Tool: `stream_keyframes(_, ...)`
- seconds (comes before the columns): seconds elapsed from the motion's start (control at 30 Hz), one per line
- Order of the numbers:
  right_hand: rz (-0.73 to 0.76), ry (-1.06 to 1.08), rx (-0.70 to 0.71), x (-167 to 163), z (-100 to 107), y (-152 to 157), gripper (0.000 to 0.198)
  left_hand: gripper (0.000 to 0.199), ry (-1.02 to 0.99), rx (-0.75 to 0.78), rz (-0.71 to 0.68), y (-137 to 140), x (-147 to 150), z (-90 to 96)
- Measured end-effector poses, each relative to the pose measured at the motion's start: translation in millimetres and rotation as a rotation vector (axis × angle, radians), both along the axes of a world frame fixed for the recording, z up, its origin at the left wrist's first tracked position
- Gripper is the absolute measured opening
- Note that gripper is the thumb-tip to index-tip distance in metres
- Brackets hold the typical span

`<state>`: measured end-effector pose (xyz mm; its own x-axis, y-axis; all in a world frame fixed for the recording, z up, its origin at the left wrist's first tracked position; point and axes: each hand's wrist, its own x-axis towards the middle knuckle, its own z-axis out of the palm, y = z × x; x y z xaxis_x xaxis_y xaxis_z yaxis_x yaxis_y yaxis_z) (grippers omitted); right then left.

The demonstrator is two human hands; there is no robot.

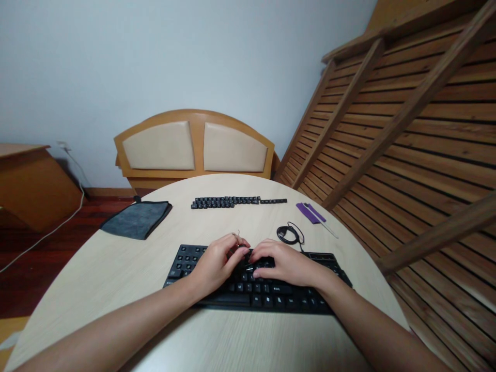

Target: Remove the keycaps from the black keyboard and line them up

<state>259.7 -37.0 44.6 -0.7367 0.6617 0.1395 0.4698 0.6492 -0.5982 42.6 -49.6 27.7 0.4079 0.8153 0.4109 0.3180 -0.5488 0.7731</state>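
Note:
A black keyboard (267, 299) lies across the near part of the round table, with square switch sockets bare of caps at its upper left and keycaps on its lower rows. My left hand (219, 258) is over its middle, fingers pinched on a thin wire tool (238, 232), which looks like a wire keycap puller; most of it is hidden. Close beside it, my right hand (284, 263) rests on the keyboard with thumb and fingers curled around something dark that I cannot make out. The fingertips of both hands nearly meet.
Loose black keycaps (220, 202) stand in rows farther back. A grey cloth (137, 219) lies at left. A coiled cable (289, 233) sits behind the keyboard; a purple cloth (310, 213) and a thin brush-like stick (325, 225) lie at right. Wooden slats (426, 155) lean beside the table.

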Motion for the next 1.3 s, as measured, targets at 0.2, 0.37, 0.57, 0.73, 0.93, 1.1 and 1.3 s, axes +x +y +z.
stream_keyframes(0.2,-0.014,0.004,0.006,0,-1,0,0.022,0.014,0.131,-0.019,0.031,-4,4,2.1)
stream_keyframes(0.37,-0.013,0.018,0.005,0,-1,-1,0.021,0.016,0.155,-0.039,0.008,-9,4,-0.3)
stream_keyframes(0.57,-0.01,0.041,0.004,-2,1,-3,0.011,0.021,0.245,0.126,-0.181,-16,3,0.3)
stream_keyframes(0.73,-0.019,0.016,0.019,-2,1,-3,0.017,0.023,0.16,-0.016,-0.011,-10,5,-1.8)
stream_keyframes(0.93,-0.023,0.016,0.032,0,-2,-3,0.019,0.026,0.022,-0.214,0.007,-5,6,-5.1)
stream_keyframes(1.1,-0.032,0.01,0.035,-2,0,-6,0.017,0.024,-0.091,-0.35,-0.044,-3,8,-3.1)
stream_keyframes(1.3,-0.119,0.001,0.066,-8,-3,-12,0.012,0.027,-0.087,-0.348,-0.034,-4,8,-9.0)
